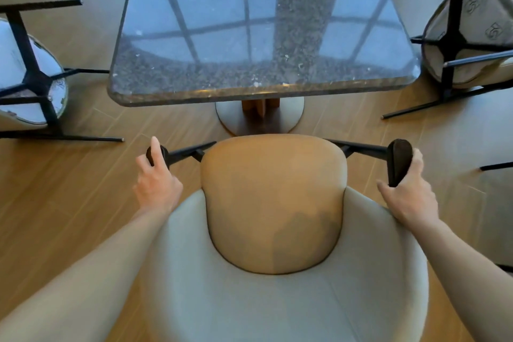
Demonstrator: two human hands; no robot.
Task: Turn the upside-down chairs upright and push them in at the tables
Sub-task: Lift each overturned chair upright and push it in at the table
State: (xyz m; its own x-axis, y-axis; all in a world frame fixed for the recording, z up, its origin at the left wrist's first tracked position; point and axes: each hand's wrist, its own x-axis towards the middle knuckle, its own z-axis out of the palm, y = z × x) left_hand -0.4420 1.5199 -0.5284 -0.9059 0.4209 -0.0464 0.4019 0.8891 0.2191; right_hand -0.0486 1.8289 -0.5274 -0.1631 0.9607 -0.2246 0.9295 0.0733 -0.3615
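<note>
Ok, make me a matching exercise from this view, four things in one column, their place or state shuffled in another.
Things:
1. upright chair
2. left overturned chair
3. right overturned chair
4. table

States:
A. legs in the air, at the view's right edge
B. held by both armrests
C. glossy dark stone top reflecting window frames
D. legs in the air, at the view's left edge

Pairs: 1-B, 2-D, 3-A, 4-C

A single wide-angle view looked from the person's head, steeply down and forward. It sat close above the upright grey-and-tan upholstered chair (273, 230), whose seat filled the lower middle. Farther ahead lay the near edge of the dark speckled stone worktop (261, 91), with the wood-plank floor (69, 189) around it.
</note>
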